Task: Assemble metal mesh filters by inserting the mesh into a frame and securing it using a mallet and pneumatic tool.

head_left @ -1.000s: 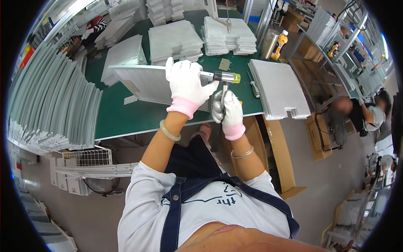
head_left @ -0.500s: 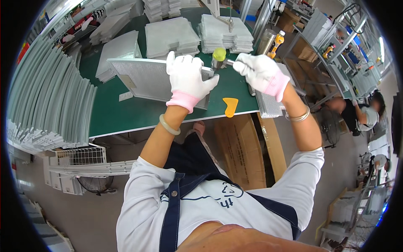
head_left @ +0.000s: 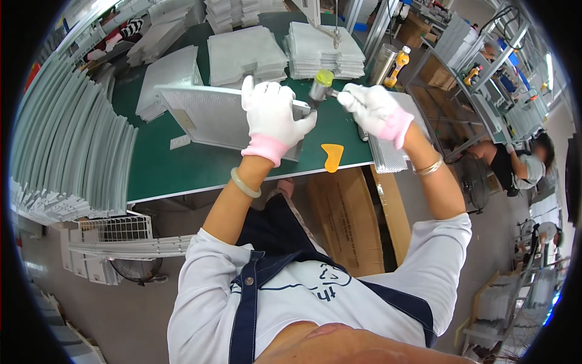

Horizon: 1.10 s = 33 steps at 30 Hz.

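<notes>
In a white glove with a pink cuff, my left hand (head_left: 273, 115) grips the upper edge of a grey mesh panel in a thin metal frame (head_left: 209, 118). The panel stands on its edge, tilted, on the green table (head_left: 160, 173). My right hand (head_left: 374, 110), gloved alike, is closed around the handle of a mallet with a yellow-green end (head_left: 324, 77). The mallet's grey head is beside the panel's right corner, close to my left thumb; whether it touches cannot be made out. A yellow plastic scraper (head_left: 332, 158) lies near the table's front edge.
Mesh sheets are piled at the back (head_left: 247, 54) and back right (head_left: 324, 51). A long row of framed panels (head_left: 73, 139) stands at the left. A steel tumbler (head_left: 383, 64) and a yellow bottle (head_left: 398, 65) stand at the right. More mesh (head_left: 388, 151) lies by my right hand.
The mallet's head has shifted slightly right and tilted, a little away from the panel's corner. My left hand keeps its hold on the panel, almost unmoved.
</notes>
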Tool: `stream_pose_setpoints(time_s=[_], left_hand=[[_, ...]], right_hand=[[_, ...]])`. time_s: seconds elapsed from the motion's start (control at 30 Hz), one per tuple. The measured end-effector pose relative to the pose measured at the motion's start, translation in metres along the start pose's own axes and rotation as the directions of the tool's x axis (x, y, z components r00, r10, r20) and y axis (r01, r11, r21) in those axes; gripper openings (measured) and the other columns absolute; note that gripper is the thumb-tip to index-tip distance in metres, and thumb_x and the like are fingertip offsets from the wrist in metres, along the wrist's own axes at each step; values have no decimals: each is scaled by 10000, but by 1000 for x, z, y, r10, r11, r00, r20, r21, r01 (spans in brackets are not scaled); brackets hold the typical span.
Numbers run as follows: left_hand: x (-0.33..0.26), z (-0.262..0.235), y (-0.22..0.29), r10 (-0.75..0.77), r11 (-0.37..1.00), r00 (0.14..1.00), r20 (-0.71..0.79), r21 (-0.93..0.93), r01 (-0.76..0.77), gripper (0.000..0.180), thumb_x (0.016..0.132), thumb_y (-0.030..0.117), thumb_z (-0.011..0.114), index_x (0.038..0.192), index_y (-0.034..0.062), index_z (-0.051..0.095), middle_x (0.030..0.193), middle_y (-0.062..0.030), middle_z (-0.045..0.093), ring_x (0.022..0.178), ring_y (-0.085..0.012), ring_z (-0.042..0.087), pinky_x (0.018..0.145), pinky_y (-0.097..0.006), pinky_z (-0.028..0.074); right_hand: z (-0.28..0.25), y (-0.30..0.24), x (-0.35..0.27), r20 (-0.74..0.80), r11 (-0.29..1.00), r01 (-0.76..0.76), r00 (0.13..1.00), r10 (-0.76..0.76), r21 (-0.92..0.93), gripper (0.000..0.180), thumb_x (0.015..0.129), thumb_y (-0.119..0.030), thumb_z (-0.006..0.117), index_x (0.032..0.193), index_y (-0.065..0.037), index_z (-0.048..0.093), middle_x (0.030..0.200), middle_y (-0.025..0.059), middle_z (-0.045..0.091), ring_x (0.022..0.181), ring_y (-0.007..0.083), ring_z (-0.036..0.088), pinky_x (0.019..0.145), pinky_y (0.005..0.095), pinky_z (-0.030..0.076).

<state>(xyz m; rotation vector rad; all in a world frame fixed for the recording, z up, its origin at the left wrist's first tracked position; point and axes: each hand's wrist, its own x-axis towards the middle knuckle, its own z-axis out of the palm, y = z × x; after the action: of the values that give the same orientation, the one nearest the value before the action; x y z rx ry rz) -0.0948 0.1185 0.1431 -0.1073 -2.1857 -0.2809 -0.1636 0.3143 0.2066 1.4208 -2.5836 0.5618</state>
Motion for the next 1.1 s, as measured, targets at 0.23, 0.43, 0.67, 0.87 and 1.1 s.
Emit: stream_pose_setpoints(time_s=[0.23, 0.43, 0.67, 0.87, 1.1], left_hand=[[-2, 2, 1, -9, 1000, 1000, 5, -6, 9, 370, 582, 403, 729, 692, 73, 602, 736, -91, 555, 823, -263, 544, 1033, -500, 235], [1, 1, -4, 31, 999, 996, -78, -22, -33, 356, 568, 350, 744, 689, 78, 549, 698, -69, 522, 785, -272, 538, 1002, -495, 280], [0, 0, -5, 29, 1000, 999, -33, -6, -30, 335, 570, 351, 743, 667, 84, 566, 710, -74, 535, 792, -260, 542, 1005, -488, 273], [0, 1, 4, 55, 997, 995, -77, -41, -59, 326, 566, 341, 749, 644, 91, 556, 703, -69, 529, 790, -258, 540, 1003, -489, 272], [-5, -1, 1, 39, 998, 996, -84, -51, -43, 321, 557, 307, 761, 648, 95, 538, 702, -61, 523, 787, -268, 533, 996, -492, 276]], right_hand=[[10, -5, -4, -18, 993, 2, 1000, -4, -120, 265, 938, -315, 425, 892, -87, 552, 599, 153, 537, 636, 338, 569, 573, 411, 455], [2, -18, -5, -234, 996, -78, 968, 87, 50, 307, 947, -341, 405, 925, -67, 540, 670, 165, 574, 640, 387, 559, 582, 439, 452], [46, 32, -24, -183, 879, -396, 875, 449, 265, 300, 940, -373, 420, 903, -93, 524, 699, 193, 590, 719, 412, 581, 618, 467, 442], [180, 140, -14, 238, 828, -558, 813, 531, 59, 196, 878, -203, 473, 1027, -79, 498, 982, 210, 595, 959, 353, 583, 801, 405, 463], [208, 103, 1, 13, 637, -601, 722, 691, -482, 390, 847, -176, 502, 1203, -26, 453, 1156, 125, 541, 1090, 261, 524, 865, 366, 466]])
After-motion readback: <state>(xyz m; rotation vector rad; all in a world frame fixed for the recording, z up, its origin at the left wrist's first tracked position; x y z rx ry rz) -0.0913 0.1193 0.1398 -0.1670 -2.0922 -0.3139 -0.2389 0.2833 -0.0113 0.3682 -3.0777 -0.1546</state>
